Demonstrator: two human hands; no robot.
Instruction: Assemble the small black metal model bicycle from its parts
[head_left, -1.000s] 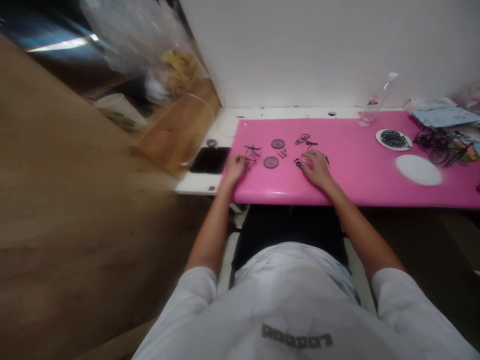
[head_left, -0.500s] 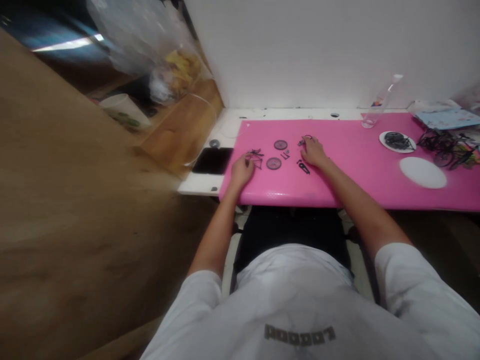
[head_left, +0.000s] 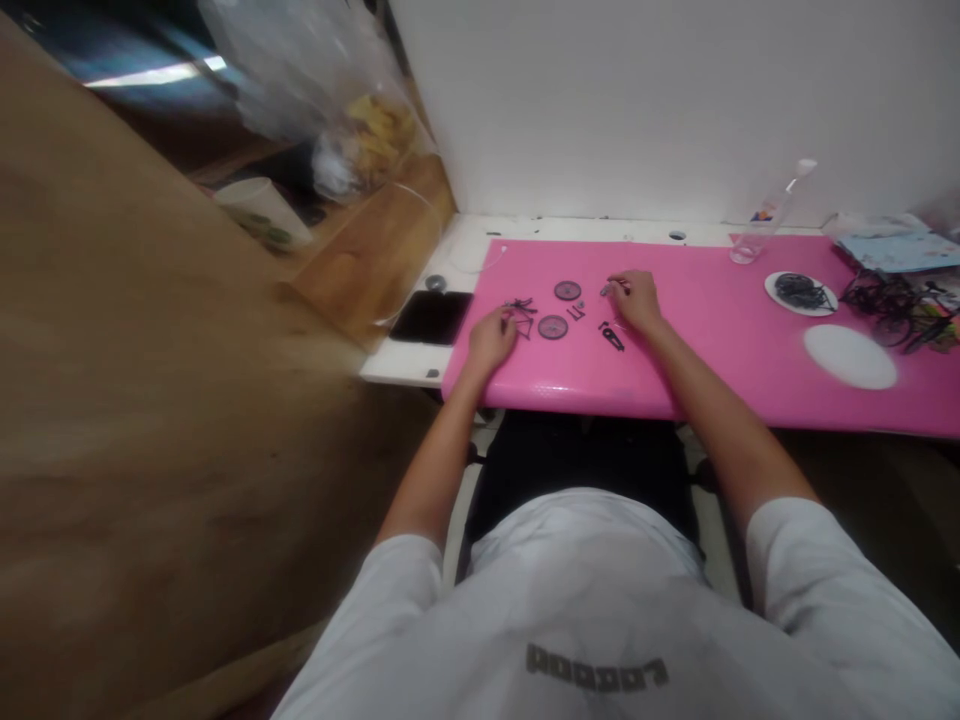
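Note:
My left hand (head_left: pixel 491 341) rests at the left of the pink sheet, its fingers closed on the edge of a thin dark miniature bicycle frame (head_left: pixel 525 327). Two small spoked wheels lie to the right of it, a far wheel (head_left: pixel 568 290) and a near wheel (head_left: pixel 553 327). Between the wheels and my right hand are tiny dark bits (head_left: pixel 576 312). My right hand (head_left: pixel 637 300) is closed in a pinch, with a small dark part (head_left: pixel 605 291) at its fingertips, too small to name. Just below it lies a black chain-guard-like piece (head_left: pixel 612 337).
A pink sheet (head_left: pixel 720 360) covers the table. To the right stand a clear plastic bottle (head_left: pixel 765 220), a plate (head_left: pixel 772 302) of black parts, a white oval plate (head_left: pixel 849 357) and a heap of dark miniature bicycles (head_left: pixel 892 310). A black phone-like slab (head_left: pixel 430 318) lies left.
My right hand has turned and drawn its fingers together, and the dark loop near its fingertips no longer shows. My left hand stays at the frame. The whole view has shifted slightly.

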